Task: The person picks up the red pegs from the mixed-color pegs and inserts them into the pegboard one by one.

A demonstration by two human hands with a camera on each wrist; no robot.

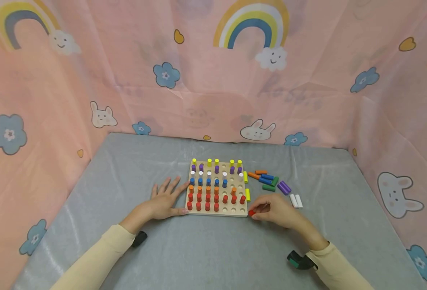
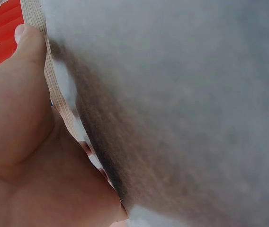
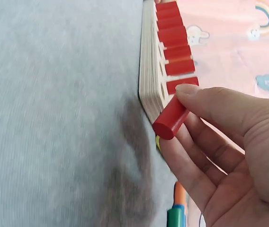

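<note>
A wooden pegboard (image 1: pixel 235 214) lies on the grey cloth, with rows of upright pegs in yellow, purple, white, blue, orange and red. Some of its holes, including several at the front right, have no peg. My left hand (image 1: pixel 162 203) is spread flat at the board's left side, its thumb and a fingertip at the edge. By the front right corner, my right hand (image 1: pixel 276 210) pinches a red peg (image 3: pixel 172 118) between thumb and fingers. In the left wrist view the left thumb (image 2: pixel 30 45) lies against the board's edge beside red pegs (image 2: pixel 6 30).
Two yellow pegs (image 1: pixel 247 195) lie along the board's right edge. Farther right are loose orange, blue and green pegs (image 1: pixel 269 188), purple pegs (image 1: pixel 284 187) and two white pegs (image 1: pixel 296 201). A pink patterned curtain (image 1: pixel 206 92) surrounds the table.
</note>
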